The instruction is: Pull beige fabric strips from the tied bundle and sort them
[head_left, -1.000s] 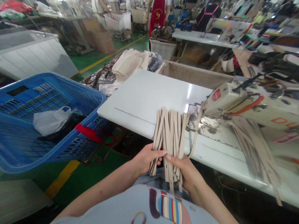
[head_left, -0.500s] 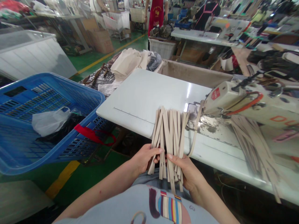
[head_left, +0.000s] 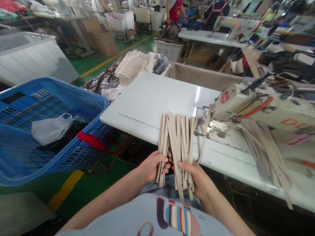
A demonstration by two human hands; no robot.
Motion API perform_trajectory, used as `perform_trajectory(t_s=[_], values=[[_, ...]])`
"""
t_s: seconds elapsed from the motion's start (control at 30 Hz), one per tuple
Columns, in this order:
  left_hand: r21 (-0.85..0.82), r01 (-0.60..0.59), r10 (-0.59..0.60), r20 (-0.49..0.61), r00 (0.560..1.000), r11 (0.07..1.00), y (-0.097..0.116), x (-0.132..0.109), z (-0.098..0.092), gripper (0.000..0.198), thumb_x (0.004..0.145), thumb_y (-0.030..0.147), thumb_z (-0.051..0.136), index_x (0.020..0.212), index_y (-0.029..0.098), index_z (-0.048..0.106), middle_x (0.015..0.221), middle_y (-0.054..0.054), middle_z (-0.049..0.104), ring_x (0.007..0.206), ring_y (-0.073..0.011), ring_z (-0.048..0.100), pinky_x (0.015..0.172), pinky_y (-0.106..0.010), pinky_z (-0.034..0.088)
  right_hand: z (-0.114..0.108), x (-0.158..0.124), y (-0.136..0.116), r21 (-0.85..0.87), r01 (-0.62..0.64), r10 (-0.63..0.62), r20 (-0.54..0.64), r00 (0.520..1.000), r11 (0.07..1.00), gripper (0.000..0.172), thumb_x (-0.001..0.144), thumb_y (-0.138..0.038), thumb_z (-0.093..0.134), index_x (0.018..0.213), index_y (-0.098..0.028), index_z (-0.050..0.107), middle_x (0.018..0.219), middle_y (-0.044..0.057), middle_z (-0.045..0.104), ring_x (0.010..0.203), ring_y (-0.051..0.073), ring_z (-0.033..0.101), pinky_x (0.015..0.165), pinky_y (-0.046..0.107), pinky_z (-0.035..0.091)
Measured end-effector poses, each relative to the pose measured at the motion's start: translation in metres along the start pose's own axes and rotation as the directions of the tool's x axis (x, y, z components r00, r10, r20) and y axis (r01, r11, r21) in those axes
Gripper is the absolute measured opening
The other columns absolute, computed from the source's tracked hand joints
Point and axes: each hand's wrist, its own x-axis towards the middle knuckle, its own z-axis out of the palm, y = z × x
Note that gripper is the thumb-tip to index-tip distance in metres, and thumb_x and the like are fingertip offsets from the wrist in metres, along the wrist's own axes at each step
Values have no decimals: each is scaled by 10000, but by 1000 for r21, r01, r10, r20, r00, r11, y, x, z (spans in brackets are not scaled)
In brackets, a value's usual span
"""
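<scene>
My left hand [head_left: 155,165] is closed round a small bunch of beige strips [head_left: 163,137], thumb on top. A larger bunch of beige strips [head_left: 181,137] is gripped in my right hand [head_left: 194,175], with the thumb across it. Both bunches rest their far ends on the front edge of the white table [head_left: 147,98], and their near ends hang over my lap. A gap separates the two bunches at my fingers. Just right of them, a single strip [head_left: 204,141] hangs from the sewing machine [head_left: 228,101].
More beige strips [head_left: 268,160] lie under the machine arm at right. A blue basket [head_left: 49,164] with plastic bags stands at left. Cloth pieces [head_left: 134,65] are piled behind the table. A person in a red apron [head_left: 175,11] stands farther back.
The strips have parted into two bunches at my fingers, with more strips now in my left hand. The person in the red apron has shifted right.
</scene>
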Motion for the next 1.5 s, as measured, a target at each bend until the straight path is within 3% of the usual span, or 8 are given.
perform_trajectory(t_s=[0.1, 0.27, 0.5, 0.7, 0.93, 1.1, 1.3, 1.5], values=[[79, -43, 43, 5, 999, 996, -2, 0, 3, 312, 660, 249, 852, 855, 96, 663, 712, -23, 559, 561, -62, 472, 445, -145, 325, 0, 1, 2, -16, 11, -11, 2, 1000, 1000, 438, 595, -266, 885, 979, -117, 737, 812, 112, 778, 623, 229, 711, 581, 315, 576], [225, -80, 89, -31, 996, 971, -5, 1, 6, 416, 616, 341, 905, 836, 71, 678, 690, -39, 572, 552, -70, 466, 440, -165, 317, 3, 4, 5, -9, 37, -37, -27, 999, 999, 515, 524, -287, 943, 961, -107, 737, 841, 127, 781, 731, 253, 735, 685, 323, 581], [198, -49, 72, -110, 991, 979, -1, 1, 9, 379, 570, 305, 894, 745, 79, 646, 598, -5, 516, 496, -59, 436, 399, -145, 279, 4, 3, 5, 7, 48, -48, 0, 999, 999, 432, 636, -292, 885, 992, -106, 727, 863, 148, 781, 840, 313, 751, 781, 403, 605], [36, -6, 11, -134, 991, 999, 1, 2, 10, 231, 570, 212, 751, 735, 117, 619, 650, -57, 604, 602, -152, 588, 558, -246, 511, 4, 0, 3, 92, -21, 30, -100, 995, 996, 351, 666, -176, 788, 1003, -117, 708, 855, 135, 783, 829, 306, 758, 757, 403, 628], [129, -44, 54, -80, 995, 991, 0, 2, 14, 361, 637, 297, 874, 815, 79, 647, 604, 5, 517, 491, -50, 436, 442, -145, 348, 3, 4, 6, 95, 4, -4, -1, 1000, 995, 415, 638, -229, 865, 1008, -111, 718, 895, 146, 783, 817, 310, 757, 787, 436, 621], [179, -75, 94, -96, 991, 981, 0, 1, 20, 463, 561, 365, 927, 791, 58, 667, 646, -29, 572, 483, -41, 425, 433, -157, 326, 2, 6, 8, 62, 46, -47, 10, 999, 997, 518, 601, -263, 913, 1052, -107, 712, 867, 147, 783, 810, 308, 756, 785, 426, 613], [204, -98, 117, -86, 989, 974, 0, 0, 16, 407, 566, 312, 907, 789, 65, 673, 642, -25, 577, 493, -48, 428, 446, -166, 338, 4, 4, 8, 39, 51, -50, -24, 998, 998, 490, 609, -261, 906, 1033, -118, 707, 849, 134, 783, 748, 289, 753, 743, 406, 616], [87, -7, 21, -155, 988, 996, 0, 2, 12, 357, 537, 258, 810, 824, 105, 664, 615, -56, 623, 561, -187, 597, 521, -285, 497, 2, 2, 5, 50, 3, 3, -132, 991, 999, 322, 656, -236, 821, 940, -123, 719, 800, 122, 777, 752, 294, 753, 696, 381, 622]])
